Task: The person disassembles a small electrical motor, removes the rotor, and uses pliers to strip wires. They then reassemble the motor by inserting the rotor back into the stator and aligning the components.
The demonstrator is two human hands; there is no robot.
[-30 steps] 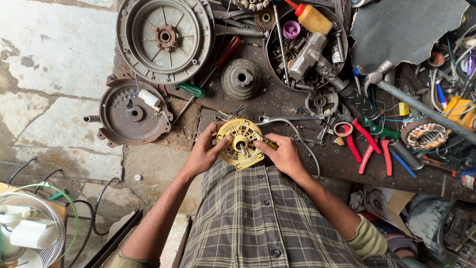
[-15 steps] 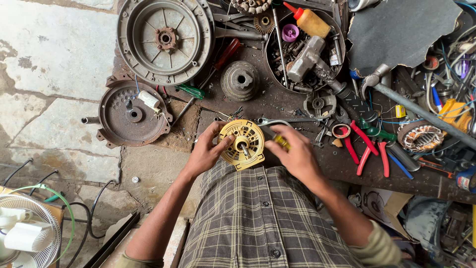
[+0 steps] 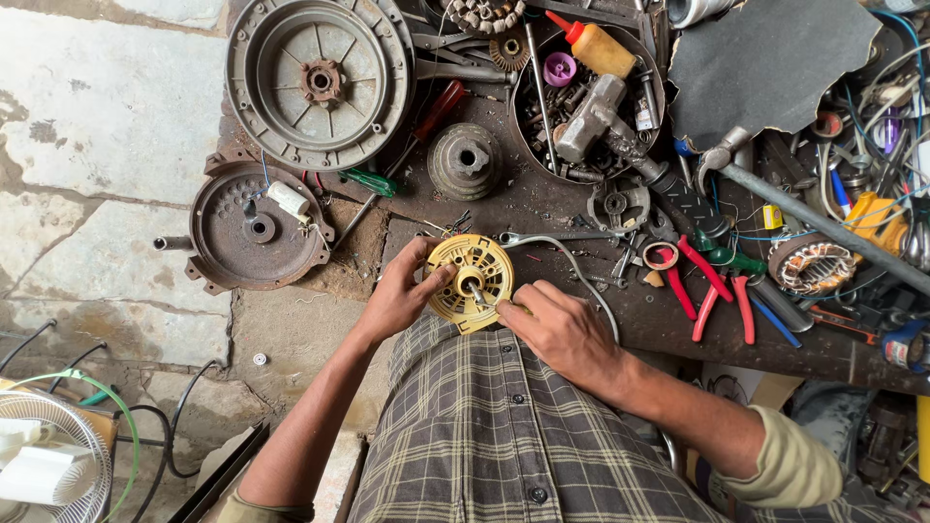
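i've got the yellow slotted motor cover (image 3: 472, 282) face-up at the tabletop (image 3: 542, 208) edge above my lap, left hand (image 3: 399, 295) gripping its left rim w/ thumb on top, right hand (image 3: 560, 331) pinching at its centre shaft, both hands equally close.

Bare floor (image 3: 107, 126) left; cluttered bench (image 3: 542, 208) ahead; pliers (image 3: 712, 286) right.
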